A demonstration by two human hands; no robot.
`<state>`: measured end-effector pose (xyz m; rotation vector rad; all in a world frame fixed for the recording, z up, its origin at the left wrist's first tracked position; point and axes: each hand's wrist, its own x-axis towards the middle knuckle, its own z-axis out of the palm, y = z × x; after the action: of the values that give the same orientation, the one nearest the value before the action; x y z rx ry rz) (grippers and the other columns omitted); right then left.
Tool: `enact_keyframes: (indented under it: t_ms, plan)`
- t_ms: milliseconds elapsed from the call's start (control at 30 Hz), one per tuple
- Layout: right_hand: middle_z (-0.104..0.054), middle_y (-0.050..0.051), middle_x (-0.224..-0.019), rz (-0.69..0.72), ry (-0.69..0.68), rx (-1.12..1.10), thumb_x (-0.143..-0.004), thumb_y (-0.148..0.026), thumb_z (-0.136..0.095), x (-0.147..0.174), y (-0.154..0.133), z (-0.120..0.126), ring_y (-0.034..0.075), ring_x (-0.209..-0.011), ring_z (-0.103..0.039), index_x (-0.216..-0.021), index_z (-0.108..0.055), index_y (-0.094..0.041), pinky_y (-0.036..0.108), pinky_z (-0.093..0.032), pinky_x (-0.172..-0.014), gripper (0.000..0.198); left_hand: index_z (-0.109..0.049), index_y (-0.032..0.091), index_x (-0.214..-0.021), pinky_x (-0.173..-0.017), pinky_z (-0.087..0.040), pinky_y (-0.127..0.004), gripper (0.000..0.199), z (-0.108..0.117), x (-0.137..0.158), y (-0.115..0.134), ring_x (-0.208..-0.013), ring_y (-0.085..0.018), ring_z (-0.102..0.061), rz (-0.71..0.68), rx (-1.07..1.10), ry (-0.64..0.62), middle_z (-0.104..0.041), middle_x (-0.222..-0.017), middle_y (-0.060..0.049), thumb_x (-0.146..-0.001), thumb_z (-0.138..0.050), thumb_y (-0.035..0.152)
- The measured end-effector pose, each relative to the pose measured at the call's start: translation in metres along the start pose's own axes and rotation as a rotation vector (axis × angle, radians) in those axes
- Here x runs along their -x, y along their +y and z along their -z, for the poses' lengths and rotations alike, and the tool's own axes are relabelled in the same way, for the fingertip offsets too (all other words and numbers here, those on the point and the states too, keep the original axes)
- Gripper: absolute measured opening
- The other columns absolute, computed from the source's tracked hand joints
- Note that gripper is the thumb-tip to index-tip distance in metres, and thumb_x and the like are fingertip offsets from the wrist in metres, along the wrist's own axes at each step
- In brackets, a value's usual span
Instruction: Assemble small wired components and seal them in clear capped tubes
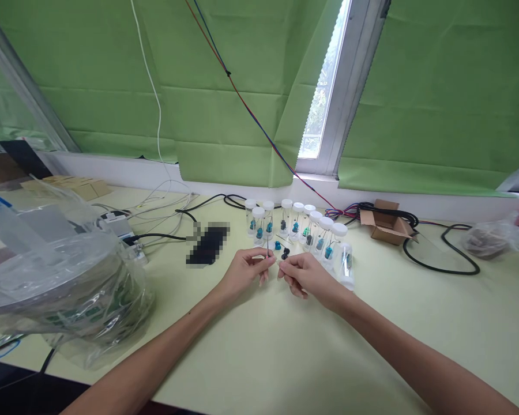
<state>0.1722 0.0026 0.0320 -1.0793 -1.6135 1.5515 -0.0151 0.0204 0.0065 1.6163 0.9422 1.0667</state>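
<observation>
My left hand (251, 266) is closed in a pinch around a thin dark rod (267, 246), which points upward. Close beside it, the fingers of my right hand (303, 272) are pinched together; whatever is between them is too small to make out. Just beyond my fingertips lie a small blue piece (277, 245) and some small black pieces (286, 253). Behind these stand several clear vials (294, 222) with white caps, holding blue, green or dark pieces on thin stems. Another clear vial (346, 266) is at the right end, beside my right wrist.
A large bagged clear container (64, 282) takes up the left of the table. A blurred black object (208, 245) lies left of my hands. Cables (447, 268), an open cardboard box (384, 223) and a plastic bag (488, 237) are at the right, below green blinds (436, 104).
</observation>
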Motion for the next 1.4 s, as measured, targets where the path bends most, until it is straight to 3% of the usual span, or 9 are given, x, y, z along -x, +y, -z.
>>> enact_keyframes:
  t_ms: [200, 467, 700, 867, 967, 1167, 1400]
  plan:
    - [-0.036, -0.010, -0.050, -0.196, -0.094, -0.417, -0.084, -0.032, -0.062, -0.0023, 0.0018, 0.0043, 0.001, -0.035, -0.024, -0.073, -0.058, -0.013, 0.018, -0.013, -0.035, 0.022, -0.066, 0.016, -0.078, -0.052, -0.041, -0.026, 0.031, -0.0006, -0.0003, 0.0012, -0.046, -0.009, -0.046, -0.006, -0.015, 0.003, -0.056, -0.064, 0.001, -0.083, -0.066, 0.046]
    - [-0.036, -0.010, -0.051, -0.220, -0.084, -0.420, -0.087, -0.032, -0.060, -0.0025, 0.0017, 0.0044, 0.001, -0.036, -0.023, -0.073, -0.058, -0.013, 0.017, -0.013, -0.035, 0.023, -0.066, 0.016, -0.078, -0.052, -0.041, -0.025, 0.029, -0.0008, -0.0008, 0.0017, -0.047, -0.009, -0.047, 0.001, -0.020, 0.003, -0.055, -0.061, 0.002, -0.083, -0.067, 0.044]
    - [-0.047, -0.006, -0.051, -0.039, 0.021, 0.001, -0.094, -0.041, -0.047, -0.0025, 0.0001, 0.0007, 0.006, -0.032, -0.038, -0.078, -0.057, -0.016, 0.020, -0.022, -0.034, 0.031, -0.067, 0.015, -0.078, -0.051, -0.040, -0.025, 0.030, -0.0002, -0.0018, 0.0003, -0.047, -0.008, -0.045, 0.000, 0.002, 0.020, -0.057, -0.067, 0.000, -0.082, -0.068, 0.045]
    - [-0.058, -0.001, -0.063, 0.300, 0.190, 0.567, -0.100, -0.026, -0.034, 0.0001, -0.0010, 0.0021, 0.010, -0.045, -0.051, -0.078, -0.052, -0.019, 0.024, -0.039, -0.052, 0.029, -0.069, 0.015, -0.078, -0.050, -0.039, -0.025, 0.033, -0.0002, -0.0027, 0.0018, -0.048, -0.008, -0.046, 0.022, 0.044, 0.067, -0.056, -0.066, 0.000, -0.079, -0.069, 0.047]
    - [-0.059, 0.001, -0.071, 0.430, 0.186, 0.831, -0.098, -0.019, -0.039, 0.0012, -0.0002, 0.0041, 0.015, -0.061, -0.054, -0.091, -0.055, -0.019, 0.027, -0.039, -0.060, 0.017, -0.069, 0.015, -0.076, -0.050, -0.039, -0.025, 0.035, -0.0008, -0.0025, 0.0024, -0.047, -0.009, -0.046, 0.032, 0.049, 0.078, -0.056, -0.065, 0.000, -0.077, -0.071, 0.049]
    - [-0.059, 0.004, -0.078, 0.471, 0.130, 1.042, -0.093, -0.004, -0.037, 0.0029, 0.0003, 0.0068, 0.017, -0.067, -0.054, -0.086, -0.053, -0.018, 0.027, -0.039, -0.064, 0.022, -0.069, 0.015, -0.075, -0.050, -0.039, -0.025, 0.034, -0.0008, -0.0031, 0.0026, -0.046, -0.009, -0.046, 0.038, 0.059, 0.099, -0.056, -0.063, 0.001, -0.075, -0.073, 0.049]
    - [-0.062, 0.007, -0.096, 0.421, 0.094, 1.198, -0.080, 0.010, -0.038, 0.0050, -0.0004, 0.0092, 0.018, -0.082, -0.061, -0.105, -0.056, -0.017, 0.026, -0.040, -0.067, 0.040, -0.069, 0.015, -0.073, -0.049, -0.038, -0.025, 0.031, -0.0002, -0.0035, 0.0015, -0.044, -0.008, -0.045, 0.048, 0.071, 0.118, -0.056, -0.062, 0.001, -0.075, -0.074, 0.046]
